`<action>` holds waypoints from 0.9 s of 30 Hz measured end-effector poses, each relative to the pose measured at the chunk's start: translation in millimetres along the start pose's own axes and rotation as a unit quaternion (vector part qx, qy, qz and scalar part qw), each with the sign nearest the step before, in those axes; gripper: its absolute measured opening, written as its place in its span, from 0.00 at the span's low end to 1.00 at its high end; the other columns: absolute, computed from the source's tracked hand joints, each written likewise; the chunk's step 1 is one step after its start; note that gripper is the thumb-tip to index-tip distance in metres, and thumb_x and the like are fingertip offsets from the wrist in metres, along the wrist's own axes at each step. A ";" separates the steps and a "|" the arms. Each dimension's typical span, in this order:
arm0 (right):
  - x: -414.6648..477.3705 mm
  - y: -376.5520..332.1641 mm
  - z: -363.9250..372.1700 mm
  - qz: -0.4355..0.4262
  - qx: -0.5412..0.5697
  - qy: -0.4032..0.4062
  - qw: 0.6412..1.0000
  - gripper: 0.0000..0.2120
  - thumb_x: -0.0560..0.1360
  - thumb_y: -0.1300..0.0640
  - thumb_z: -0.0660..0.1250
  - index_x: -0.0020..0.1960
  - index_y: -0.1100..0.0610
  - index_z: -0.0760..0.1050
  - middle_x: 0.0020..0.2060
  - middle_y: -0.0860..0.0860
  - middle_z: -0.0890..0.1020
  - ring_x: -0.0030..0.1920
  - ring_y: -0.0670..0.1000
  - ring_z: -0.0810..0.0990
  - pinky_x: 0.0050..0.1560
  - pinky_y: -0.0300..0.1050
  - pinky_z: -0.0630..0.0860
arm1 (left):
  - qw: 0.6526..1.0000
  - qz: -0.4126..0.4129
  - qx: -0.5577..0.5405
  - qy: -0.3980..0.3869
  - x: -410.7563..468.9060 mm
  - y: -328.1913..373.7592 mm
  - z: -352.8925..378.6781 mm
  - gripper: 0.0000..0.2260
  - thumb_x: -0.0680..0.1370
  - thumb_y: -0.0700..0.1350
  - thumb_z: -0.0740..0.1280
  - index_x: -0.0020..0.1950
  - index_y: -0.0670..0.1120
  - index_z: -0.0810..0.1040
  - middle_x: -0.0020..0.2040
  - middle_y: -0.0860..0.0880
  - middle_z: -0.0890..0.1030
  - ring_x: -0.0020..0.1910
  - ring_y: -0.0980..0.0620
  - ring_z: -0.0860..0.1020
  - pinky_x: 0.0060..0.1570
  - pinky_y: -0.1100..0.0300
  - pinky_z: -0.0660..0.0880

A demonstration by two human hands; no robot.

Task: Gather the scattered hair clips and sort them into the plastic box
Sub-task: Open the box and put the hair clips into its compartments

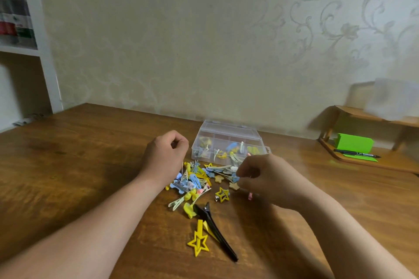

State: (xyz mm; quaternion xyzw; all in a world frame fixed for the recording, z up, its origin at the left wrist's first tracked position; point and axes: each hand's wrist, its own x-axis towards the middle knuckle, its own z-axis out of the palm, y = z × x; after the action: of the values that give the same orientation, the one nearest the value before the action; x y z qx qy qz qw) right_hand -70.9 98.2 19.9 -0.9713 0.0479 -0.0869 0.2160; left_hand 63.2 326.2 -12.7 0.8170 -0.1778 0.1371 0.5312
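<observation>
Mid-sort. Clip pile [195, 182] lay on the table [90, 154], just in front of the box [226, 140], which was partly filled. Left hand [166, 154] was curled above the pile and right hand [260, 176] was curled at its right edge. Couldn't tell if either held a clip. Next, probably: pinch one clip and drop it in the matching compartment.

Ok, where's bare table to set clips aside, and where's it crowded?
Bare: table left of the left hand, and the strip between plastic box and wooden rack. Crowded: the clip pile before the box, the black clip and yellow star clip nearer.
</observation>
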 end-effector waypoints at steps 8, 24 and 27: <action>5.3 -2.2 15.9 -0.047 -0.068 -0.013 0.997 0.08 0.79 0.44 0.72 0.57 0.43 0.85 0.49 0.38 0.81 0.48 0.40 0.79 0.51 0.42 0.81 | 1.000 -0.004 0.003 -0.012 2.5 -0.7 3.2 0.10 0.84 0.43 0.65 0.47 0.50 0.85 0.40 0.53 0.83 0.36 0.57 0.78 0.33 0.61 0.69; 24.7 -6.2 0.0 -0.021 0.069 0.152 0.986 0.06 0.82 0.53 0.69 0.50 0.46 0.84 0.40 0.40 0.85 0.42 0.36 0.81 0.38 0.28 0.74 | 1.000 -0.005 -0.005 -0.024 8.0 -3.8 6.6 0.10 0.83 0.45 0.66 0.45 0.52 0.84 0.39 0.54 0.84 0.40 0.53 0.81 0.38 0.53 0.78; 56.9 -7.0 -19.4 -0.004 0.088 0.151 0.985 0.04 0.81 0.54 0.70 0.51 0.47 0.84 0.41 0.42 0.86 0.41 0.40 0.83 0.39 0.31 0.76 | 1.000 -0.002 -0.009 -0.024 10.8 -3.9 7.2 0.10 0.83 0.45 0.66 0.45 0.52 0.84 0.39 0.54 0.84 0.39 0.53 0.81 0.38 0.52 0.78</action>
State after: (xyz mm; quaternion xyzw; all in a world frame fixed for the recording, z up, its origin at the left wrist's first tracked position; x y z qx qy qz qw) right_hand -18.4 89.1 48.6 -0.9246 0.0680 -0.2369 0.2906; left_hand 74.9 319.5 -14.2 0.8157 -0.1898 0.1147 0.5344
